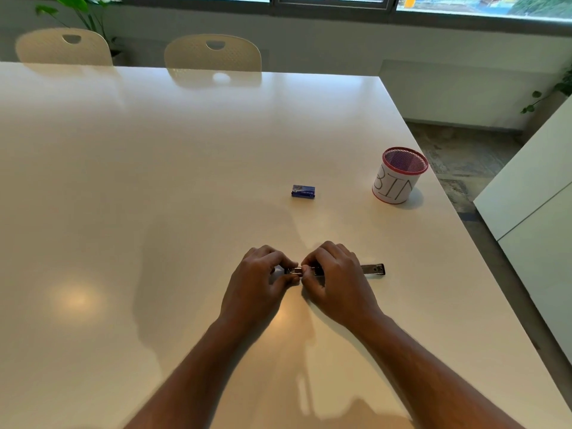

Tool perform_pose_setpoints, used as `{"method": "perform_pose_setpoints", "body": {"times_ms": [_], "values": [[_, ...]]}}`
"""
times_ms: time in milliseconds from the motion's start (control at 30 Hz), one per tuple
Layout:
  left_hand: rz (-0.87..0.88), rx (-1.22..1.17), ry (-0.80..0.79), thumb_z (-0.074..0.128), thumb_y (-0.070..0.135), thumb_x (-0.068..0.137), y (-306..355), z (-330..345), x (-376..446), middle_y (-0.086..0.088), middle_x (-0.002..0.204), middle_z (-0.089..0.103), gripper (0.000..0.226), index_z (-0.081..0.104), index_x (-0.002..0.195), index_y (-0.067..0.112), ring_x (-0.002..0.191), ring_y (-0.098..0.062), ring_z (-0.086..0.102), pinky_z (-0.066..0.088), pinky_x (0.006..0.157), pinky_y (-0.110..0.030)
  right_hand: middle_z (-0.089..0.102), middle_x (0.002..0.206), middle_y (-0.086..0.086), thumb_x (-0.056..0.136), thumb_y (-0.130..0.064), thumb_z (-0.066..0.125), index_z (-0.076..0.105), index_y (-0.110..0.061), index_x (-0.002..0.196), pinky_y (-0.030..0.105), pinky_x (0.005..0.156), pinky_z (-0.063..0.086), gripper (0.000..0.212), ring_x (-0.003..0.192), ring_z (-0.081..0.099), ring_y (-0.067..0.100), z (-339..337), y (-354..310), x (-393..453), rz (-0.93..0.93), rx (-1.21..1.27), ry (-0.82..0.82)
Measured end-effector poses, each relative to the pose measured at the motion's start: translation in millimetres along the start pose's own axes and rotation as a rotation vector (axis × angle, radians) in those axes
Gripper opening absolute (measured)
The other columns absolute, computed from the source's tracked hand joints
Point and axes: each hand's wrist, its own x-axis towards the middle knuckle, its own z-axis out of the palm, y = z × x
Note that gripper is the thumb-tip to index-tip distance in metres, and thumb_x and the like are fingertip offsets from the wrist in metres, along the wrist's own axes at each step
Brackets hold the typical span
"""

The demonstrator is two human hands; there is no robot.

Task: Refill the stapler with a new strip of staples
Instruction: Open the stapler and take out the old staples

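Head view: the stapler [373, 269] lies opened out flat near the table's [154, 181] near-right edge; it looks rigid metal, light and probably slippery, best held by its side rails. The left hand [257, 283] and right hand [335, 281], fingers curled, both pinch its channel. The staple box [303, 191] sits further in.

stapler [373, 269]: your left hand [257, 283] and right hand [337, 280] cover most of it; you see only the metal end at the right and a sliver between your fingers [280, 263].
staple strip: you cannot tell whether one is held; too small and covered.
blue box [303, 191]: print too small to read.
forearms: cut off by the bottom edge.
desk [123, 212]: left and near edges run out of view.
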Motion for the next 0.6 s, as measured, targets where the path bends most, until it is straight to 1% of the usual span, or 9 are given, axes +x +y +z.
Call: {"method": "perform_pose_setpoints", "body": {"times_ms": [100,200,267,333,433,600], "values": [[-0.017,0.001,0.01,0.081,0.039,0.084,2.0,0.6,-0.8,0.019,0.097,0.067,0.016,0.075,0.098,0.033,0.097,-0.003,0.059,0.054,0.078,-0.029,0.064,0.097,-0.007,0.095,-0.034,0.05,0.068,-0.02,0.098,0.034,0.083,0.054,0.022,0.091,0.053,0.006,0.0,1.9,-1.0,-0.008,0.032,0.012],[-0.029,-0.003,0.007,0.082,0.038,0.083,2.9,0.7,-1.2,0.02,0.097,0.066,0.017,0.075,0.098,0.035,0.098,-0.002,0.058,0.052,0.078,-0.026,0.064,0.098,-0.007,0.095,-0.026,0.055,0.069,-0.019,0.099,0.033,0.081,0.055,0.016,0.092,0.053,0.005,0.9,3.3,-1.6,-0.015,0.057,0.019],[-0.033,-0.009,0.003,0.083,0.037,0.083,3.2,0.6,-1.2,0.02,0.097,0.066,0.017,0.075,0.098,0.035,0.097,-0.002,0.058,0.052,0.079,-0.025,0.064,0.096,-0.007,0.096,-0.025,0.051,0.068,-0.018,0.098,0.03,0.079,0.054,0.019,0.09,0.053,0.004,0.5,2.8,-2.1,-0.026,0.075,0.031],[-0.038,-0.011,0.007,0.083,0.036,0.083,3.9,0.5,-1.3,0.02,0.096,0.065,0.017,0.075,0.098,0.036,0.097,-0.002,0.057,0.049,0.077,-0.023,0.063,0.093,-0.008,0.095,-0.024,0.046,0.068,-0.019,0.096,0.025,0.076,0.053,0.022,0.088,0.053,0.003,-1.2,2.5,-2.9,-0.029,0.117,0.053],[-0.041,-0.013,0.008,0.083,0.035,0.084,4.3,0.6,-1.0,0.02,0.096,0.065,0.018,0.075,0.099,0.035,0.096,-0.001,0.056,0.048,0.076,-0.021,0.062,0.089,-0.01,0.094,-0.022,0.045,0.066,-0.02,0.091,0.02,0.071,0.049,0.021,0.084,0.054,0.003,-4.3,1.6,-4.1,-0.03,0.157,0.082],[-0.037,-0.016,0.013,0.084,0.032,0.083,4.2,0.2,-0.8,0.019,0.094,0.066,0.017,0.076,0.098,0.034,0.095,-0.002,0.057,0.05,0.077,-0.024,0.057,0.083,-0.012,0.093,-0.02,0.045,0.061,-0.02,0.084,0.017,0.067,0.041,0.019,0.079,0.052,0.005,-6.9,0.0,-4.0,-0.017,0.188,0.082]]}}
